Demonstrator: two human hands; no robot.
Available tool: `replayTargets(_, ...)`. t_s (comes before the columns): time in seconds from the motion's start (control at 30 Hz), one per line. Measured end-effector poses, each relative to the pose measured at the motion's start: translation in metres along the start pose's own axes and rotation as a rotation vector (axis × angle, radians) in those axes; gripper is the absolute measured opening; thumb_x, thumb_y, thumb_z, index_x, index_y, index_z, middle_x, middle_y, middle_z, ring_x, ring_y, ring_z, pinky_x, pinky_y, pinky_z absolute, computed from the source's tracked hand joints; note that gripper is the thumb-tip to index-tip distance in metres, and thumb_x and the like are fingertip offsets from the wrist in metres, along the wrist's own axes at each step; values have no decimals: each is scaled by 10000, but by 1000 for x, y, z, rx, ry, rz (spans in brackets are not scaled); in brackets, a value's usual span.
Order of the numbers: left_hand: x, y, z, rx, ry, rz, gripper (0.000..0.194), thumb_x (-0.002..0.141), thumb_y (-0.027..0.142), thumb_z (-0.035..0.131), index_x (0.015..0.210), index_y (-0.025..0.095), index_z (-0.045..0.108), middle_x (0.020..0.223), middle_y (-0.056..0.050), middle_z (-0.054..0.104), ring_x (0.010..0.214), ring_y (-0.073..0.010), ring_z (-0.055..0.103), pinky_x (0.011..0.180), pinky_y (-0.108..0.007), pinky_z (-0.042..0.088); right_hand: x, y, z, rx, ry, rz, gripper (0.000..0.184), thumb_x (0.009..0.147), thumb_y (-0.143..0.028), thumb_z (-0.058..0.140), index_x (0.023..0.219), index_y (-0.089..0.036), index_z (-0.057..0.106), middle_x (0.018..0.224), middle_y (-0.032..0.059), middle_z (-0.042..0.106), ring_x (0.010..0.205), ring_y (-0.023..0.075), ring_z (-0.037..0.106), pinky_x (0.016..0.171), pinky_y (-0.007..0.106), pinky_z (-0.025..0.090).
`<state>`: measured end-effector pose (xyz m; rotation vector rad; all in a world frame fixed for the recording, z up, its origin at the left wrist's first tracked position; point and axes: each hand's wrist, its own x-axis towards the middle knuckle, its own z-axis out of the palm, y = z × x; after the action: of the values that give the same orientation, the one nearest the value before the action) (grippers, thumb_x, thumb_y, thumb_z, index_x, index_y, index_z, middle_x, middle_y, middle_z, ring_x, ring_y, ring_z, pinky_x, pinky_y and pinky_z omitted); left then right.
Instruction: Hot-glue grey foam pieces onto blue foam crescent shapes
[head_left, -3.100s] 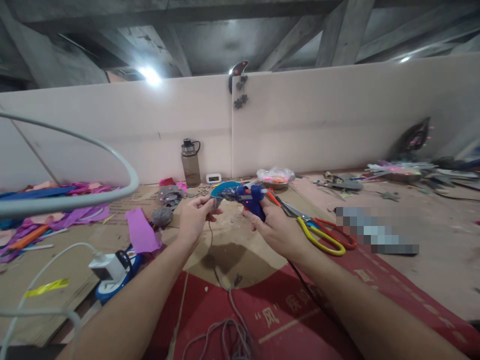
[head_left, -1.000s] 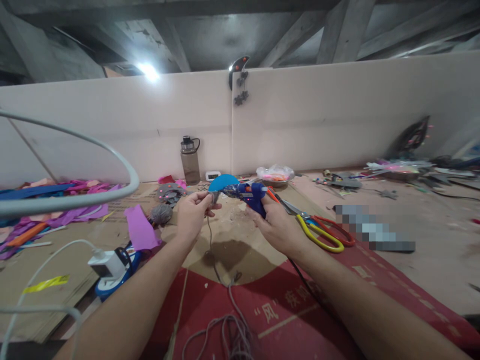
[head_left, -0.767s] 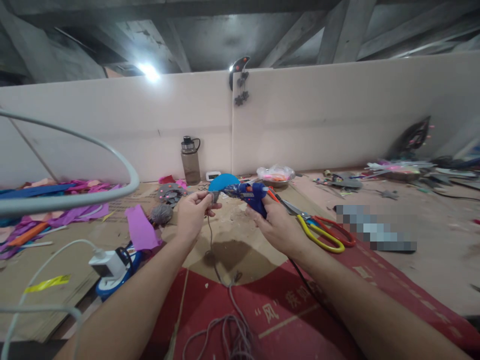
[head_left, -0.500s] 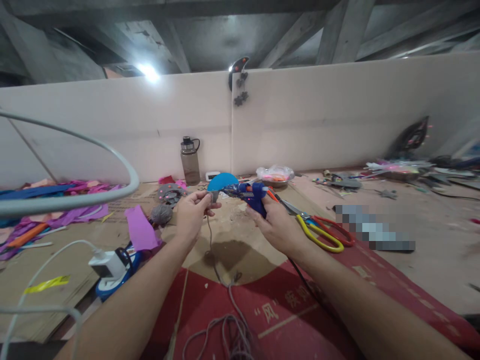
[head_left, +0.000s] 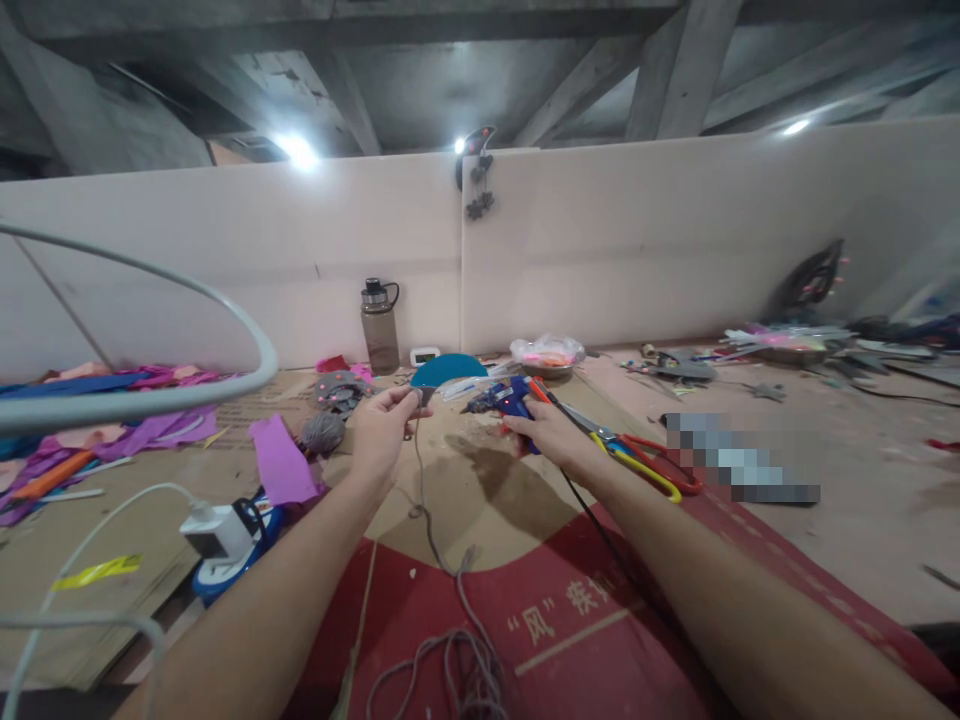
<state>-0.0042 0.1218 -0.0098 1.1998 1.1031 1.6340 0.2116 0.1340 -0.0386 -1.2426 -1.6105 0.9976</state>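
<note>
My left hand (head_left: 381, 428) pinches a small grey felt piece (head_left: 425, 397) between thumb and fingers. A grey cord (head_left: 421, 470) hangs from there down to a loose heap near me. In my right hand (head_left: 561, 434) is a blue hot glue gun (head_left: 513, 398), low over the cardboard, its nozzle pointing left; how firmly the fingers wrap its handle is partly hidden. Behind the hands lies a blue disc (head_left: 448, 370) with clear glue sticks (head_left: 463, 388) in front of it. Close to my right hand are scissors (head_left: 637, 465) with yellow and red handles.
On the left are a grey yarn ball (head_left: 324, 431), purple felt (head_left: 283, 462) and a white plug (head_left: 217, 530) in a power strip. A bottle (head_left: 380, 335) stands at the back wall. A pale hose (head_left: 247, 340) arcs across the left foreground. A black cable trails from the glue gun.
My right hand has lowered the glue gun and drawn it right, away from the felt piece. The left hand has stayed almost in place, still pinching the felt.
</note>
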Motion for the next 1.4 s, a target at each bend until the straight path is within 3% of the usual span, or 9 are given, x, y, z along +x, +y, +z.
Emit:
replayTargets(0.13, -2, -3, 0, 185, 16, 169, 219, 683, 311, 648, 829, 152, 683, 788, -30, 689, 713, -124, 602, 676, -228, 430, 1, 7, -13, -521, 154, 39, 181, 731, -338, 578, 735, -159, 551, 771, 125, 650, 726, 222, 602, 679, 352, 451)
replayTargets(0.23, -8, 2, 1, 403, 16, 250, 218, 709, 322, 614, 822, 152, 689, 770, -31, 689, 690, -137, 586, 665, -246, 419, -12, -7, -16, -758, 325, -45, 229, 727, -366, 593, 643, -162, 530, 823, 179, 619, 906, 304, 559, 794, 420, 390)
replayTargets(0.3, -12, 7, 3, 523, 16, 281, 215, 720, 328, 596, 810, 158, 692, 743, -24, 684, 647, -136, 568, 614, -245, 404, -21, -23, -7, -653, 363, -155, 218, 798, -370, 497, 702, -178, 530, 815, 128, 611, 881, 256, 553, 800, 394, 388)
replayTargets(0.37, -16, 11, 4, 597, 16, 307, 212, 728, 328, 583, 813, 170, 695, 727, -14, 682, 607, -132, 549, 575, -244, 390, -27, -38, 12, -329, 303, -234, 197, 814, -385, 463, 805, -194, 507, 838, 67, 597, 814, 196, 555, 759, 344, 412)
replayTargets(0.5, -20, 15, 6, 678, 13, 415, 180, 731, 289, 572, 808, 186, 698, 785, -17, 693, 624, -136, 564, 584, -247, 406, -25, -57, 59, 320, 117, -88, 317, 709, -374, 598, 919, -209, 428, 821, 17, 571, 758, 156, 566, 685, 294, 436)
replayTargets(0.6, -19, 16, 5, 651, 5, 450, 174, 733, 256, 564, 826, 183, 692, 830, -29, 695, 665, -142, 594, 612, -252, 439, -19, -60, 79, 558, -30, -27, 378, 681, -378, 634, 923, -226, 387, 756, -20, 544, 635, 124, 545, 614, 281, 444)
replayTargets(0.77, -16, 11, 6, 322, -65, 218, 189, 711, 312, 621, 779, 137, 646, 697, -18, 659, 601, -136, 621, 582, -254, 503, -14, -52, 76, 396, 100, -175, 148, 746, -330, 544, 799, -205, 485, 779, -12, 523, 664, 109, 491, 519, 217, 376)
replayTargets(0.93, -16, 3, 14, -46, -111, 25, 219, 642, 292, 711, 741, 113, 632, 735, -37, 663, 693, -138, 642, 739, -309, 538, -12, -46, 63, 299, 220, -235, 158, 763, -340, 520, 767, -185, 547, 754, 4, 563, 686, 125, 502, 586, 242, 395)
replayTargets(1.4, -21, 7, 21, -229, -163, -84, 184, 628, 214, 733, 745, 131, 618, 781, -37, 678, 727, -137, 656, 696, -250, 529, -12, -44, 54, 276, 299, -216, 217, 755, -384, 539, 720, -171, 564, 680, 1, 575, 603, 122, 488, 593, 256, 388)
